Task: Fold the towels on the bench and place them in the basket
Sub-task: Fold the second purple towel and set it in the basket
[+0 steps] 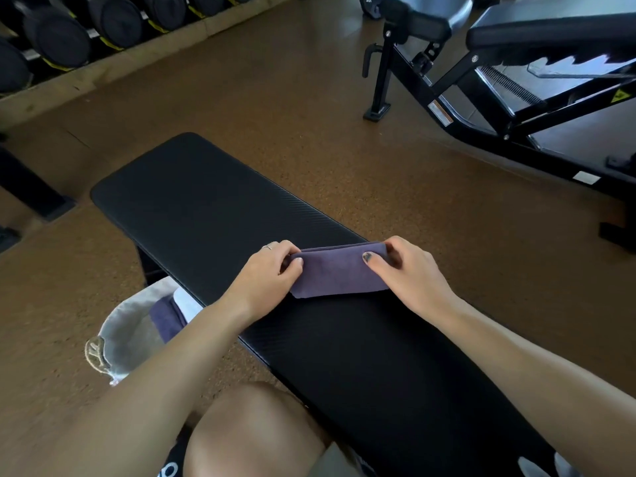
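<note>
While both hands (272, 270) (413, 270) pinch the purple towel (337, 275), no writing reads.

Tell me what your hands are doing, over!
Left hand and right hand pinch the purple towel at its ends, folded on the bench. Basket at left holds towels. Nothing in the way.

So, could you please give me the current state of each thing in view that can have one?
purple towel: folded small, lying on the bench, pinched at both ends.
left hand: grips the towel's left end.
right hand: grips the towel's right end.
bench: flat, bare beyond the towel.
basket: on the floor beside the bench, already holding folded towels.
</note>
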`<state>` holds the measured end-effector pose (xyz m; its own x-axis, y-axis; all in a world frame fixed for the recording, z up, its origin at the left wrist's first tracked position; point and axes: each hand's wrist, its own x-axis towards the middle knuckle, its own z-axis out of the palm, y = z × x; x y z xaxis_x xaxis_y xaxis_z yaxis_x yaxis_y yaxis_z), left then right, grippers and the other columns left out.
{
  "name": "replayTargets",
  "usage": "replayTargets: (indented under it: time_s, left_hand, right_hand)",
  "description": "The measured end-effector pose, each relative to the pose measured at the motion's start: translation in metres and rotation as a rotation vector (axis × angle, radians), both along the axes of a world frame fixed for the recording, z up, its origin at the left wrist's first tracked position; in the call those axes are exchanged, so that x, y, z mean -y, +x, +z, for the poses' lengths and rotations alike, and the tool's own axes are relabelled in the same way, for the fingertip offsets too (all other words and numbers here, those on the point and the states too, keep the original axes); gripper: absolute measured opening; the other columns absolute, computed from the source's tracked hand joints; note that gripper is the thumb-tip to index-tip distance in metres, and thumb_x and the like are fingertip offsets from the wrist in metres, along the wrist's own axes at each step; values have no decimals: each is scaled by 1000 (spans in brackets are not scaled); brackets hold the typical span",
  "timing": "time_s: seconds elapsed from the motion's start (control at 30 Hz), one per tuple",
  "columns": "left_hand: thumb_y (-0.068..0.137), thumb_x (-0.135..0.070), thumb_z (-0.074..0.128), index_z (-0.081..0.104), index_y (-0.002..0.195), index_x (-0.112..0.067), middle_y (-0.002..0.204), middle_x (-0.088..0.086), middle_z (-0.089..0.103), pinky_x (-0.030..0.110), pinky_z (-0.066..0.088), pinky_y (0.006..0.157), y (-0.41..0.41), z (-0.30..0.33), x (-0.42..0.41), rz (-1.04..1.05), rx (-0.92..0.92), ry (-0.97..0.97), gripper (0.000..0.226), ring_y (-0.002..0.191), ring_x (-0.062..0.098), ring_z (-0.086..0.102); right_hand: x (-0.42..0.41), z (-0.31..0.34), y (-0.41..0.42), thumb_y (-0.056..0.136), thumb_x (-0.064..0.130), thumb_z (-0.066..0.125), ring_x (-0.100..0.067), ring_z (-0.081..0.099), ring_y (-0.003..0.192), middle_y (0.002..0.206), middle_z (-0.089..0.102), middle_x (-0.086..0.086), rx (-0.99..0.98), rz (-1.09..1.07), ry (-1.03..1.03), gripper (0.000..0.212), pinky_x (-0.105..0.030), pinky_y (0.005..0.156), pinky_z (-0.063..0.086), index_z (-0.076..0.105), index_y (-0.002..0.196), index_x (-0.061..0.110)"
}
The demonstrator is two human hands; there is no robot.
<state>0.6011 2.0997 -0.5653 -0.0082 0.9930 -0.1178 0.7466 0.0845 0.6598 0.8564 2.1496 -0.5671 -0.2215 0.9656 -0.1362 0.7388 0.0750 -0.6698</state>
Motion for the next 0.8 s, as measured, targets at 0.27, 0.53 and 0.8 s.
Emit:
replayTargets:
  time_s: [0.27,0.53,0.8]
  left_hand:
    - [102,-30,49,52,110,-31,99,-6,55,30,49,78,9,6,-3,40,9,17,9,90,10,57]
    - [76,2,66,63,93,-14,94,6,59,37,47,62,26,9,-9,-390,-692,559,23,77,26,56]
    - [89,-52,56,57,121,-20,123,-5,55,30,49,89,26,5,9,-306,-572,379,45,115,17,51]
  right_hand:
    - [5,-10,-11,98,33,66,-9,61,89,94,55,13,-23,-70,68,26,-21,71,50,48,117,28]
    - [3,-3,-7,91,11,56,-23,56,107,114,58,-2,228,405,610,19,-41,95,46,66,104,19]
    - [-5,8,6,87,56,62,-11,56,117,125,61,8,344,585,461,49,-36,114,34,63,125,26]
